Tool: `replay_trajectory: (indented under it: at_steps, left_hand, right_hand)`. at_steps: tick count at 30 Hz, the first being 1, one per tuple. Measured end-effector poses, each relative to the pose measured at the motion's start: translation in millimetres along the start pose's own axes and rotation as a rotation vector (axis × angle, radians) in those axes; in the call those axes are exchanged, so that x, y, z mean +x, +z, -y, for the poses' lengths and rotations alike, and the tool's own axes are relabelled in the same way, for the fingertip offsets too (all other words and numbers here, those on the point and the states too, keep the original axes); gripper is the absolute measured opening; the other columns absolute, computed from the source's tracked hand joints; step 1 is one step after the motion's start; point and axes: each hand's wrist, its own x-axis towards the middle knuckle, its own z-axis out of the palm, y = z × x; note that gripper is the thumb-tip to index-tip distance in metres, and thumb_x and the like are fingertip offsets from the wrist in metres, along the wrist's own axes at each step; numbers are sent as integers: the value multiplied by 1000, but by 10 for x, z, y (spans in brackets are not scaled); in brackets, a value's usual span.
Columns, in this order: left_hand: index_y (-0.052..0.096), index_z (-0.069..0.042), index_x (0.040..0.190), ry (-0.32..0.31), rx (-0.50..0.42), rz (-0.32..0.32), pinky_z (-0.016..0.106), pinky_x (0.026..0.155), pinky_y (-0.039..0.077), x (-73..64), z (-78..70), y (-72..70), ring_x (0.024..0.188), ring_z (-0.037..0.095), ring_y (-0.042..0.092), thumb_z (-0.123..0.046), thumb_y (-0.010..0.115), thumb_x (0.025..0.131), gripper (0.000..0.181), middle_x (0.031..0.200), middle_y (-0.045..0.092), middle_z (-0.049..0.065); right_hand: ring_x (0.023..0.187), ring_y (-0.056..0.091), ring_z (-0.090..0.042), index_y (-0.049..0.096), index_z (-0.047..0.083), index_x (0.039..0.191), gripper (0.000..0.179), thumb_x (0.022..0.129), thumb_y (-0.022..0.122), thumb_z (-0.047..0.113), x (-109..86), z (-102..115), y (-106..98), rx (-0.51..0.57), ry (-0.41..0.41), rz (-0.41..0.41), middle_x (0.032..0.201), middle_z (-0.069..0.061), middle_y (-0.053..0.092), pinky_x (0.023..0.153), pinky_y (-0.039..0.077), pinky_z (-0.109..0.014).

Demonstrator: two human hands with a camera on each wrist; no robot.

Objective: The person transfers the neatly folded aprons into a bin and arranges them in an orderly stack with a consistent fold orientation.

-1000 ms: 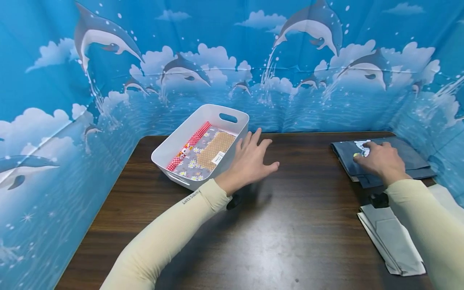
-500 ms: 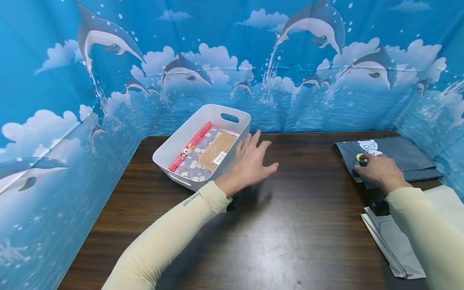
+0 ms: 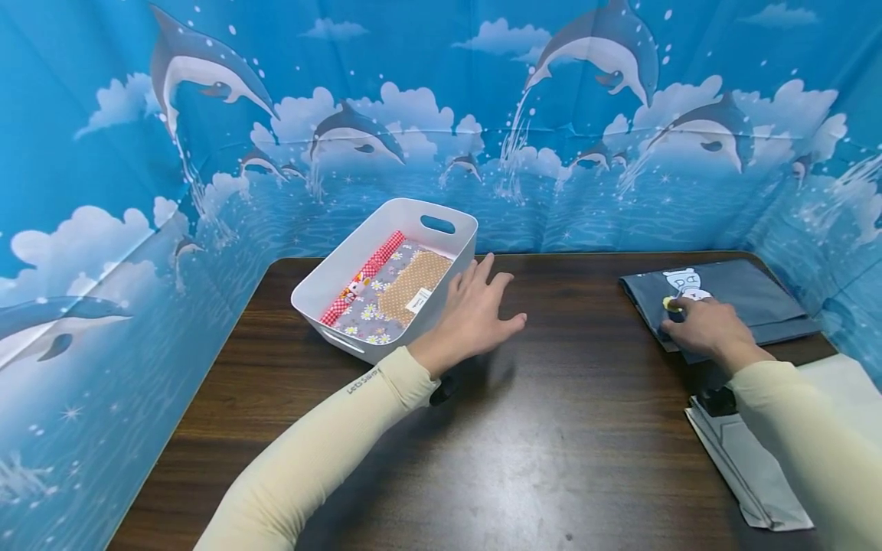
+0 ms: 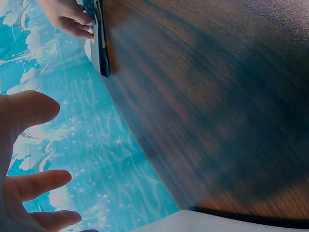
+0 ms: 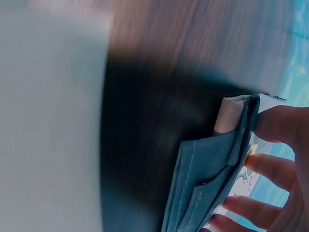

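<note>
My right hand [image 3: 710, 329] pinches the near left part of a folded dark grey cloth [image 3: 765, 295] with a white animal print. The right wrist view shows the cloth's stacked, stitched layers [image 5: 203, 174], with the thumb at one edge and the fingers on the printed face. My left hand [image 3: 475, 310] is spread beside the right wall of a white plastic bin [image 3: 344, 264], holding nothing; whether it touches the wall I cannot tell. Inside the bin lie a grey daisy-print cloth [image 3: 358, 315], a tan dotted piece [image 3: 413, 287] with a white label, and a red checked strip [image 3: 379, 256].
A folded pale grey cloth [image 3: 751, 467] lies at the right, partly under my right forearm. Everything rests on a dark wooden table [image 3: 551, 428]. Behind it and along the sides hangs a blue dolphin-print curtain [image 3: 413, 176].
The dark grey cloth has shifted slightly left with my right hand, whose fingers have closed on it. My left hand stays spread by the bin.
</note>
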Motion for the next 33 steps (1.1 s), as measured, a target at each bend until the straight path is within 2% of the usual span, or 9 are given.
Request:
replay_trajectory:
  at_steps: [8,14,20,26,33]
  left_hand:
    - [54,-9,156,5,13,16,63,132,23,-1,19,57,166,45,21,-44,74,101,68,177,27,20]
    - [54,-10,156,-3,38,40,61,132,24,-10,30,108,166,44,22,-41,73,102,65,177,27,19]
    - [55,-10,156,2,40,39,63,131,25,-10,38,159,165,44,23,-40,73,102,63,177,28,20]
    - [54,-10,156,-15,34,57,63,132,25,-29,50,201,165,44,24,-39,72,102,64,177,29,20]
    - [52,-12,158,-34,27,97,60,133,24,-58,72,316,165,43,24,-39,71,103,64,177,28,19]
  right_hand:
    - [136,40,-70,48,-9,153,65,105,61,33,-58,394,70,-49,-89,16,150,-48,41,107,45,-77]
    - [135,47,-65,59,0,150,59,103,66,33,-166,785,153,-53,-241,13,151,-41,50,105,47,-75]
    - [125,57,-54,69,7,142,50,100,73,33,-300,1099,238,-53,-375,1,146,-34,59,97,53,-68]
    - [123,59,-49,72,11,138,46,98,77,34,-402,1244,316,-58,-455,-8,142,-29,64,98,55,-66]
    - [126,58,-48,72,13,139,47,98,77,35,-412,1243,345,-61,-462,-25,143,-28,63,101,54,-66]
